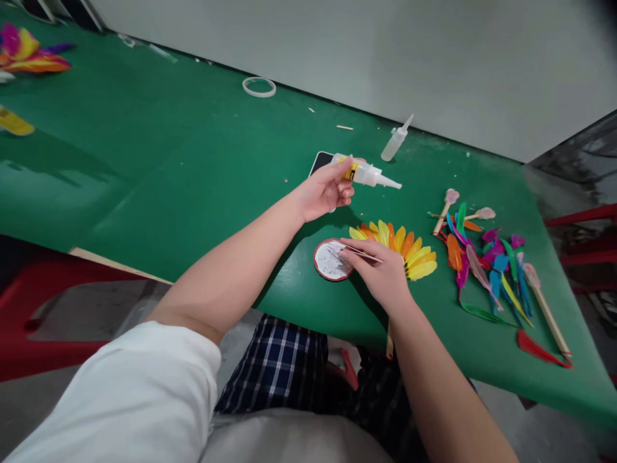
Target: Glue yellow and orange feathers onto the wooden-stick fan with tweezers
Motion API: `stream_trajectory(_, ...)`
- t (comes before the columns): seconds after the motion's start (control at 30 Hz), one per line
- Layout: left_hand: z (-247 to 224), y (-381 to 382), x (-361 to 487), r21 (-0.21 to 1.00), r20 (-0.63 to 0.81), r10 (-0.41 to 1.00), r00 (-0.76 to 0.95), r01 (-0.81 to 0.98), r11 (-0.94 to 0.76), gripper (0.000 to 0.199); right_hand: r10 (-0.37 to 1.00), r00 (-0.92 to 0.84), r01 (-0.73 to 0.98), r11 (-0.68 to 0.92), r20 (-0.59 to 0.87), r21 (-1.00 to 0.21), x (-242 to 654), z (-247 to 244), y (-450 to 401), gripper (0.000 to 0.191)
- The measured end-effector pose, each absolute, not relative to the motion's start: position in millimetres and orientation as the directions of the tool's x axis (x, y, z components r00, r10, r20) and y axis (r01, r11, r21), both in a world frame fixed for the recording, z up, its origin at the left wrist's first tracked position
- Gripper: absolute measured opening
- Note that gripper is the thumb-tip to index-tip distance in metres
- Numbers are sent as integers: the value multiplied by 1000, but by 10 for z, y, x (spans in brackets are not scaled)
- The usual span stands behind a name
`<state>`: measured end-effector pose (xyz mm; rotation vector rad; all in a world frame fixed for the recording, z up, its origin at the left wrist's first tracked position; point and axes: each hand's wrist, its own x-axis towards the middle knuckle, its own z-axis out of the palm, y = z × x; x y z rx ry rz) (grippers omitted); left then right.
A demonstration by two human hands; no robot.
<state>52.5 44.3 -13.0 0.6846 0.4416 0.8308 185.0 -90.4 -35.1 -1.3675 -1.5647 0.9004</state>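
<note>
My left hand (pixel 324 191) is closed round a clear glue bottle (pixel 369 174) with a yellow label, held above the table with its white nozzle pointing right. In my right hand (pixel 383 276), a thin pair of tweezers (pixel 365 254) is pinched between the fingers. The fingertips rest at the right edge of a round white disc (pixel 331 260) with a red rim, whose face has grey marks. Behind the right hand a fan of yellow and orange feathers (pixel 393 238) spreads out, partly covered by that hand. Whether the feathers join the disc is hidden.
A phone (pixel 321 162) lies partly behind the left hand. Farther back stand a second small bottle (pixel 396 139) and a tape ring (pixel 259 87). Wooden-handled pieces with coloured feathers (pixel 496 263) and a red tassel (pixel 540 348) lie right. More feathers (pixel 29 51) lie far left.
</note>
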Motion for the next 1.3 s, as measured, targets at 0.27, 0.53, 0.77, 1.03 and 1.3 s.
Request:
stream_trajectory(0.27, -126, 439, 521, 705, -81, 787, 612, -522, 479, 22, 954, -129, 556, 296, 272, -777, 1839, -375, -908, 15)
stream_trajectory(0.53, -139, 448, 523, 711, -60, 784, 617, -525, 468, 22, 927, -126, 653, 345, 352, -674, 1823, -327, -924, 15)
stream_trajectory(0.77, -155, 458, 519, 715, -63, 780, 622, -517, 470, 24, 928, -136, 682, 342, 347, -647, 1837, -351, -920, 15)
stream_trajectory(1.03, -186, 474, 512, 724, -45, 777, 628, -515, 459, 24, 917, -149, 698, 363, 371, -617, 1835, -362, -923, 14)
stream_trajectory(1.3, -175, 470, 515, 714, -52, 778, 626, -522, 467, 22, 931, -119, 686, 329, 345, -649, 1838, -369, -917, 14)
